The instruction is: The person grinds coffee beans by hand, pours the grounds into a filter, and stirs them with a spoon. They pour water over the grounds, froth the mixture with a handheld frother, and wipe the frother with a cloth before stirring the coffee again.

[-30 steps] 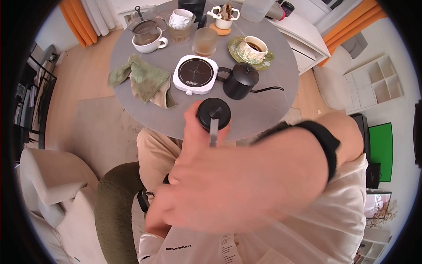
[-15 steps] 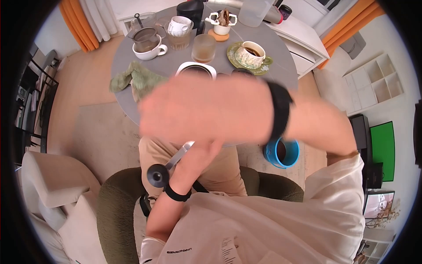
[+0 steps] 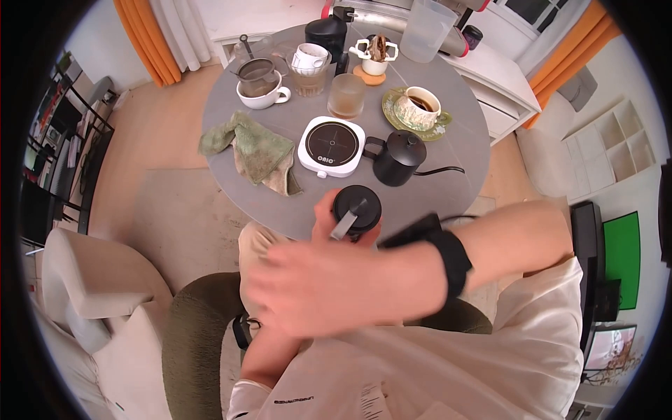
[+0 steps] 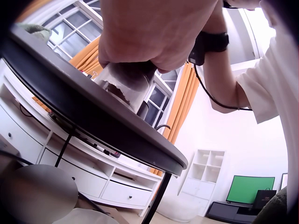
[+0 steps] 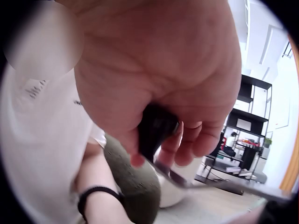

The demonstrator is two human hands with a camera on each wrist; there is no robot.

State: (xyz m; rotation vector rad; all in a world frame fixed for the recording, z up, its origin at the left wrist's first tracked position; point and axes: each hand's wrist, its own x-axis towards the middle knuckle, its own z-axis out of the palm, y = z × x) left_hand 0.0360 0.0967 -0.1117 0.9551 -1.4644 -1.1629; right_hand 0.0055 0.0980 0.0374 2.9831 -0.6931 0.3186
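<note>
A seated person works a cylindrical hand grinder with a black lid (image 3: 361,201) and a clear lower body, held at the centre of the head view by the near edge of a round grey table (image 3: 448,171). The left hand (image 4: 154,35) grips the grinder, its fingers wrapped around the body; whether the base touches the table cannot be told. The right hand (image 3: 322,287), blurred in the lower centre of the head view, is closed around the black knob (image 5: 156,128) of a flat silver metal crank (image 3: 343,227), its curled fingers plain in the right wrist view. Just above the grinder in the head view sit a white square appliance with a round black top (image 3: 332,145) and, to its right, a black gooseneck kettle (image 3: 400,161). A crumpled green and beige cloth (image 3: 260,150) lies to the appliance's left. Toward the upper right of the tabletop, a patterned cup of dark liquid (image 3: 413,115) stands on a green saucer (image 3: 437,131); at upper left, a dark mesh strainer (image 3: 256,75) sits in a white cup (image 3: 264,101).
</note>
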